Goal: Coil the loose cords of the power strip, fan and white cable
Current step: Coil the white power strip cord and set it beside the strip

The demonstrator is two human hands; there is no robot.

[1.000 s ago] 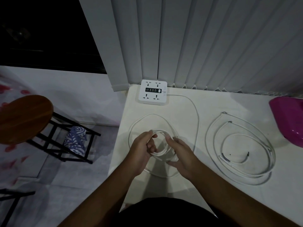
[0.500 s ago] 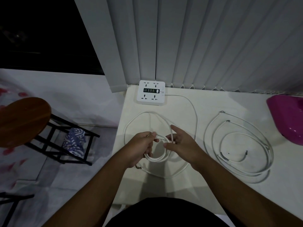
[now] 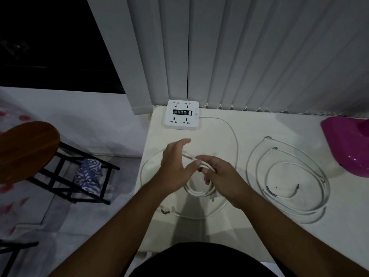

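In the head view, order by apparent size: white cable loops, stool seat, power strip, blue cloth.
Largest to smallest:
1. white cable loops
2. stool seat, cut by the frame edge
3. power strip and blue cloth: about alike, not ranked

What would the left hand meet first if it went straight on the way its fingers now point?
Probably the power strip: the left hand, fingers straight, points toward its near right corner, with only bare table between. Height is unclear, so it could pass over it.

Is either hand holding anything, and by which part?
The right hand grips the coiled power strip cord at the top of its loops; the left hand is open, holding nothing.
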